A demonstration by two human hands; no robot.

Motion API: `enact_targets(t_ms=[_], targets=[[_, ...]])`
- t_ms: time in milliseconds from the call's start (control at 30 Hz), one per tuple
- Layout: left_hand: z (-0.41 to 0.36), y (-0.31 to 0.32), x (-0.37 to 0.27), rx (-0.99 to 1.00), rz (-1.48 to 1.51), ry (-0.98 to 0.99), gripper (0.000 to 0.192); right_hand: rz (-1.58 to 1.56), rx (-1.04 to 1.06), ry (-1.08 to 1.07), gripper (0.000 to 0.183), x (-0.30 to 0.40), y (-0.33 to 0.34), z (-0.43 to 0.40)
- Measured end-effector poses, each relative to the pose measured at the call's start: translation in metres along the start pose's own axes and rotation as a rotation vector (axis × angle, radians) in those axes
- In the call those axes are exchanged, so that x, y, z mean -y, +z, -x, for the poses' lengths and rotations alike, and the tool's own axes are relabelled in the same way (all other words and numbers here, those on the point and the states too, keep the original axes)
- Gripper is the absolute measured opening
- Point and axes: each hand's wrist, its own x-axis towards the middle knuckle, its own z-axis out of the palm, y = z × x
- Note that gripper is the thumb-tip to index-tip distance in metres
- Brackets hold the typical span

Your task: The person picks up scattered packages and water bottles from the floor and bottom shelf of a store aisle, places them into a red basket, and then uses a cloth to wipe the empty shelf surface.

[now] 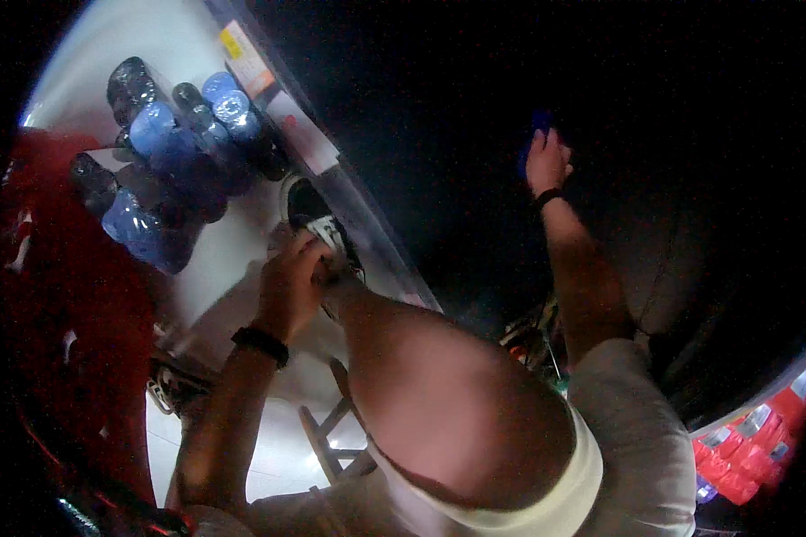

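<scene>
My left hand [292,282] is beside my raised lower leg, close to a black-and-white sneaker [312,215]. Its fingers are curled and in shadow, so whether they grip anything is unclear. The sneaker rests on a white shelf [225,252], near a clear edge strip [369,208] that holds printed labels. Reaching far into the dark on the right, my right hand [549,164] has its fingers bent around a dark blue object [542,121]. Darkness hides most of that object's shape. Black bands circle both wrists.
Plastic-wrapped blue and black rolls [168,141] are heaped on the shelf. Dark red material [74,302] fills the left side. A ladder-like frame [332,429] stands below me, over a pale floor [275,429]. Red packages [745,450] lie at the lower right.
</scene>
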Motion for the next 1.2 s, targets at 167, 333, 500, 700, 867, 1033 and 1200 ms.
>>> enact_targets(t_ms=[167, 333, 500, 700, 867, 1033, 1200], targets=[[-0.006, 0.0, -0.01, 0.054, -0.06, -0.008, 0.024, 0.109, -0.004, 0.137, 0.055, -0.067, 0.014, 0.046], [0.002, -0.001, -0.005, 0.065, -0.021, -0.019, 0.02, 0.155, 0.155, 0.472, 0.059, -0.095, -0.006, 0.093], [0.002, 0.006, 0.006, 0.038, 0.011, 0.03, 0.014, 0.175, 0.219, 0.577, 0.057, -0.151, 0.023, 0.129], [-0.001, 0.005, 0.005, -0.036, -0.052, 0.082, 0.012, 0.223, 0.177, 0.385, 0.053, -0.209, 0.058, 0.168], [-0.028, 0.002, -0.019, -0.059, 0.016, 0.137, 0.012, 0.317, -0.019, -0.015, 0.049, -0.203, 0.099, 0.151], [-0.037, -0.009, -0.04, -0.204, 0.07, 0.199, 0.015, -0.504, 0.0, 0.084, 0.066, 0.056, 0.006, 0.106], [-0.078, -0.026, -0.078, -0.232, -0.07, 0.235, 0.026, -0.551, -0.037, -0.413, 0.072, 0.216, -0.035, 0.091]])
